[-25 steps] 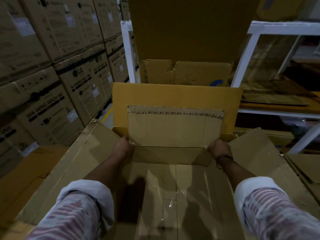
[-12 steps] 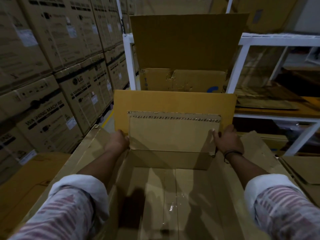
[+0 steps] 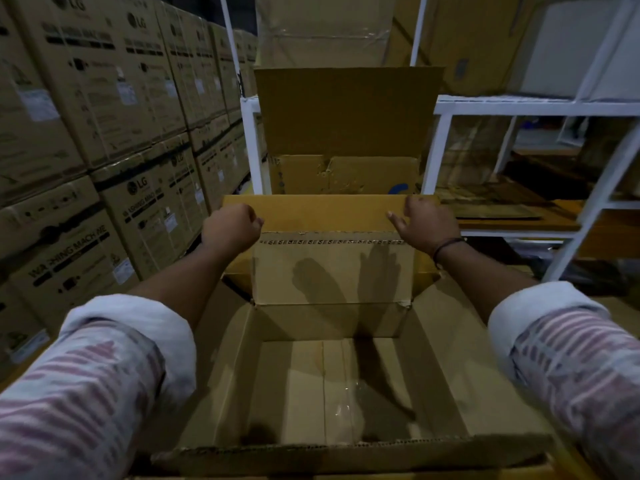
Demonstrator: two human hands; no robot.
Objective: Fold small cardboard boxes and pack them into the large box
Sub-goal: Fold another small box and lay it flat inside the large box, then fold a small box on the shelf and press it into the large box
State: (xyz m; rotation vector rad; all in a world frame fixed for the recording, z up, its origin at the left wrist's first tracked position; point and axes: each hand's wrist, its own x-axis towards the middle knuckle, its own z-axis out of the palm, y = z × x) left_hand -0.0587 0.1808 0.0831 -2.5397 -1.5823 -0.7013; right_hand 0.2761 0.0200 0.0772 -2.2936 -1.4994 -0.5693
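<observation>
One large box (image 3: 332,386) is seen open and empty below the arms, its far flap (image 3: 332,271) upright. Behind it one yellower cardboard sheet (image 3: 322,213) is reached for: the left hand (image 3: 230,226) is curled loosely closed, the right hand (image 3: 427,223) spread open. Light, stiff board is judged; its side edges are best gripped.

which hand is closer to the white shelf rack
Right. The right hand is at the right end of the yellow flap, beside the white rack post. The left hand is at the flap's left end, farther from that post.
</observation>
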